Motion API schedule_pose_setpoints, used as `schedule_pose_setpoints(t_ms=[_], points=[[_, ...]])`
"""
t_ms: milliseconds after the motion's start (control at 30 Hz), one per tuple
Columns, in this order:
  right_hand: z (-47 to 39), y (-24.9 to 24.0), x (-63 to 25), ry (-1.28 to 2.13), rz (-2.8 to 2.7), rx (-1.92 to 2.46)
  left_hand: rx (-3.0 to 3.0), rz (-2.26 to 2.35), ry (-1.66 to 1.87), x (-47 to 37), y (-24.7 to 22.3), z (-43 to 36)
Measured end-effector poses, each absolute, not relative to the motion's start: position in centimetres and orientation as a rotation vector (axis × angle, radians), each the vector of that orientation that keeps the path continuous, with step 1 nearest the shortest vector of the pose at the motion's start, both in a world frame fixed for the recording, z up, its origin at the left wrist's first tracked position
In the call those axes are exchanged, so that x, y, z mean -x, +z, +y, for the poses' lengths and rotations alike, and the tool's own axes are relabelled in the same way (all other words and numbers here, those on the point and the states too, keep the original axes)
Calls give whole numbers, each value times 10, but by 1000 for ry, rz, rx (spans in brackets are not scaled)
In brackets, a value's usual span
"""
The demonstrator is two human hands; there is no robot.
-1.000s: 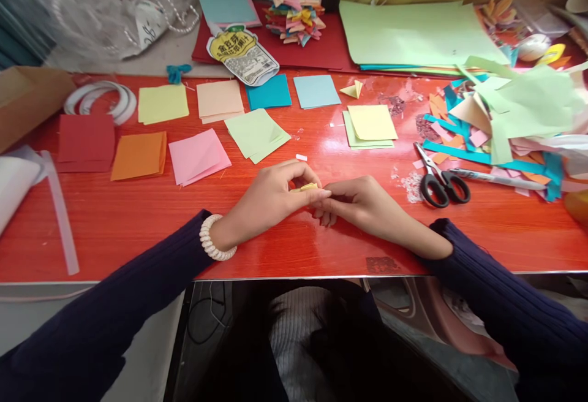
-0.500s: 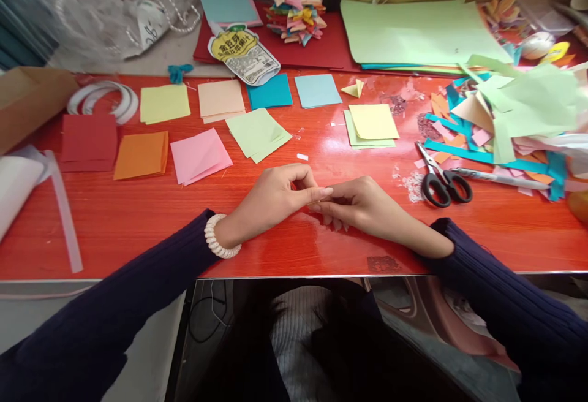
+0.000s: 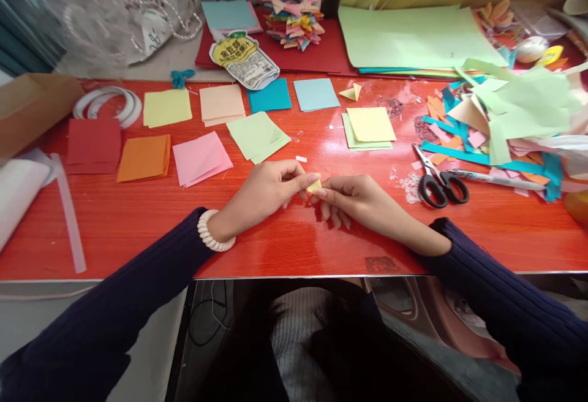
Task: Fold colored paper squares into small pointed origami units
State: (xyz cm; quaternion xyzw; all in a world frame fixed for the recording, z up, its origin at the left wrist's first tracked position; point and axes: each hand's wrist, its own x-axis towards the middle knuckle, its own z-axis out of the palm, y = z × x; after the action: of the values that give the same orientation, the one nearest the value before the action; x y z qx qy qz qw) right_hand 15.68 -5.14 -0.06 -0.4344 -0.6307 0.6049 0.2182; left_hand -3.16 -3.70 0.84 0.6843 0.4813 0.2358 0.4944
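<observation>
A small folded piece of yellow paper (image 3: pixel 315 187) is pinched between both hands, low over the red table. My left hand (image 3: pixel 273 190) holds its left side with thumb and forefinger. On its right side, my right hand (image 3: pixel 353 198) grips it with thumb and fingertips, the other fingers curling below. Part of the paper is hidden by the fingers. Beyond the hands lie a green paper stack (image 3: pixel 258 136) and a yellow square stack (image 3: pixel 370 124) resting on green paper. A small folded yellow paper piece (image 3: pixel 351 92) stands farther back.
Black-handled scissors (image 3: pixel 441 182) and a pen (image 3: pixel 496 179) lie at the right, beside a heap of paper scraps (image 3: pixel 528 108). Pink (image 3: pixel 202 158), orange (image 3: pixel 144 157) and red paper stacks (image 3: pixel 94 146) sit at the left. Tape rolls (image 3: pixel 108 106) are behind them.
My hands have parted slightly, and the yellow paper now shows between the fingertips. The view has shifted a little.
</observation>
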Motion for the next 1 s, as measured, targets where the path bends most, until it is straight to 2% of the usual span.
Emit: schedule_pose_setpoints(t_ms=[167, 767, 900, 1000], points=[[-50, 2, -156, 1702, -1688, 1234, -1623, 1242, 682, 30, 8, -39], [-51, 3, -160, 1723, -1538, 1221, -1464, 1193, 675, 29, 4, -37], [-53, 2, -161, 1614, -1655, 1264, -1620, 1181, 673, 28, 5, -39], [-55, -1, -161, 1378, -1895, 1248, -1700, 1113, 640, 26, 6, -43]])
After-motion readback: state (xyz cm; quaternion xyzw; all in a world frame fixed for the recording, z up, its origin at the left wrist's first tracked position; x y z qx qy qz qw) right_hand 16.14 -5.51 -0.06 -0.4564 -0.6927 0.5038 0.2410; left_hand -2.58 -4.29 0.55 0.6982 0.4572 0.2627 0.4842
